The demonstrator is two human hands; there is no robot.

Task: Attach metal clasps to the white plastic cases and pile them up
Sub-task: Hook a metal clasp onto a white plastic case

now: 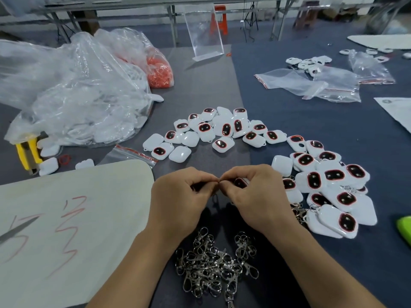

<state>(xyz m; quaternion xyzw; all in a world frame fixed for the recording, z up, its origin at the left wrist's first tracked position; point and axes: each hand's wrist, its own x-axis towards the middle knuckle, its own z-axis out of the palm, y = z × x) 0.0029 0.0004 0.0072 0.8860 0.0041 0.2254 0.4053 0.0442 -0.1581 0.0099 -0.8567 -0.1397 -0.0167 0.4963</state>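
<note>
The left hand [180, 196] and the right hand [255, 192] are held close together just past the heap of clasps [213, 265], with their fingertips touching. The right hand's fingers are curled around one white case [240, 182], and only its dark window with a red edge peeks out. The left hand pinches something tiny at the spot where the hands meet. A little metal loop [215, 197] hangs down between the hands, so it is probably a clasp, but the fingers hide most of it. It looks like this clasp is being hooked onto the case right now. To the right of the heap lies the done pile [329, 192], a stack of white cases with bits of metal clasp showing at its near edge. Farther past the heap, beyond the hands, the loose cases [213, 130] are spread out in a curve, and no clasps show on them. There are a lot of them, and the heap of clasps is big too. Far to the left of the heap, a big clear bag [73, 96] seems to hold more white cases. So some of the job is done, but I think a lot of it is left.
</note>
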